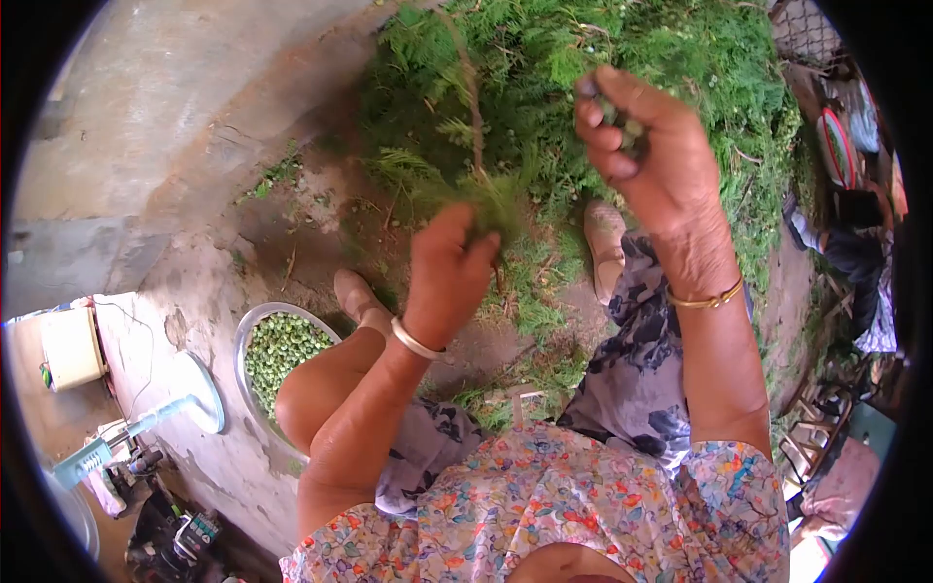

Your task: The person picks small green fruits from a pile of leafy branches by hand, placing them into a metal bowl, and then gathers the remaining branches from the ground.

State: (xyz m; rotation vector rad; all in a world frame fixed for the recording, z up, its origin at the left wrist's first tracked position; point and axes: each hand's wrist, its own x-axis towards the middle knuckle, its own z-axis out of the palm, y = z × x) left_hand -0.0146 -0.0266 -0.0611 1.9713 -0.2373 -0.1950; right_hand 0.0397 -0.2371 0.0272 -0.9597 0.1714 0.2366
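"Fingers of the right hand [671,170] are curled in, almost closed. What do they have?"

"Small green berries [634,127]. They sit in the curl, between the thumb, the fingers and the palm. Some show at the gap, so they could roll out there."

"How can the right hand hold them well?"

"With a soft, snug curl, and the palm tipped like a cup. A hard squeeze might squash them or pop one out."

"And the left hand [447,267]?"

"Its fingers are bent in, closed on a leafy green twig [499,207]. That spot is blurry, so nobody can tell just how the tips pinch it. The leaves poke out past the fingers, up toward the brown stem [473,102]."

"What makes a good grip there?"

"A firm pinch on the woody part looks best. Leaves alone could slip or tear. If a berry is stuck tight, a small twist near its stalk should be kinder than a big yank."

"Where is the rest?"

"A big green heap [729,87] spreads out past both hands, with more little berries in it. The bowl [242,340] sits by the left knee [311,394], well apart from the right hand. It holds lots of picked berries [282,350]."
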